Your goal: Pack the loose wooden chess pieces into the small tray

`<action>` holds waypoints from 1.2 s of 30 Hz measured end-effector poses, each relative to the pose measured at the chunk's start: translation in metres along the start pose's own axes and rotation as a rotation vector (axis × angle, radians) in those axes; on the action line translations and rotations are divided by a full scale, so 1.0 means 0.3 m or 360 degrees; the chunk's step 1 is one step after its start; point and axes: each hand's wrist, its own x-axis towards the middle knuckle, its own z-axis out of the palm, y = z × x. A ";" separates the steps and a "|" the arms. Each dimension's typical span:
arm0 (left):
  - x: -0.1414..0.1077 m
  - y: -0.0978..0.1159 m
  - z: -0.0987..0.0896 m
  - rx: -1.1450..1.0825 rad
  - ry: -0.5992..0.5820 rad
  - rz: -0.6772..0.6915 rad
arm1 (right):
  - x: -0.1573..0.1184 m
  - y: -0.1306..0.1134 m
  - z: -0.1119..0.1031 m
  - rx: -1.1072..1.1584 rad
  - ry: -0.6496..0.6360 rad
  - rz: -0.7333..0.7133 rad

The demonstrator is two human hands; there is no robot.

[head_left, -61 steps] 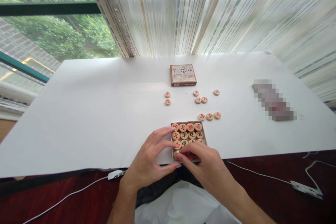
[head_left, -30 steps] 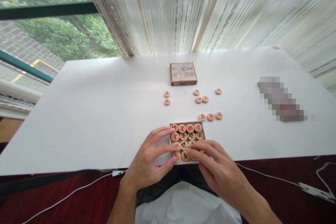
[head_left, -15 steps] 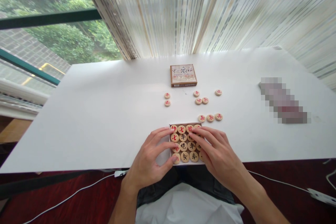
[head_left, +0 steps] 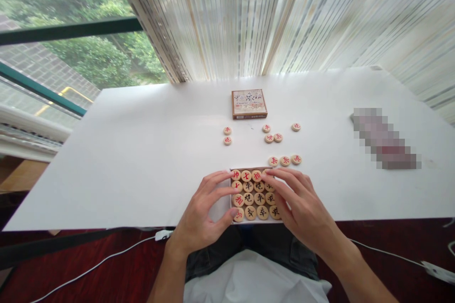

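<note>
A shallow open box (head_left: 251,169) at the table's front edge holds rows of round wooden chess pieces, with red and black characters. My left hand (head_left: 204,210) rests at the box's left side, fingers apart, its fingertips over the left column; the thumb touches the bottom-left piece (head_left: 238,214). At the right side, my right hand (head_left: 296,199) has its fingers spread over the right column, fingertips at the top-right piece, which is partly hidden. Neither hand has lifted a piece.
Behind the box, several red pieces (head_left: 285,160) lie loose on the white table (head_left: 142,161). A closed Chinese chess box (head_left: 249,103) lies farther back. A blurred object (head_left: 386,139) is at the right. White cables hang below the table edge.
My right hand has shifted slightly right, uncovering more pieces in the third and fourth columns. My left fingers have moved slightly off the left column. The view has tilted a little.
</note>
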 end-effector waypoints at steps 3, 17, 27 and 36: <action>0.020 -0.006 -0.009 -0.0085 0.0109 -0.0112 | 0.028 0.050 -0.031 -0.0025 0.0037 -0.0026; 0.541 0.003 -0.095 -0.0067 0.0330 0.0188 | 0.462 0.292 -0.075 0.0015 0.0354 -0.0267; 0.551 -0.232 -0.155 0.0134 0.0265 -0.0139 | 0.412 0.419 -0.045 0.0050 0.0330 -0.0075; 0.529 -0.249 -0.137 0.0248 -0.0023 -0.0090 | 0.395 0.420 -0.061 0.0035 0.0306 -0.0005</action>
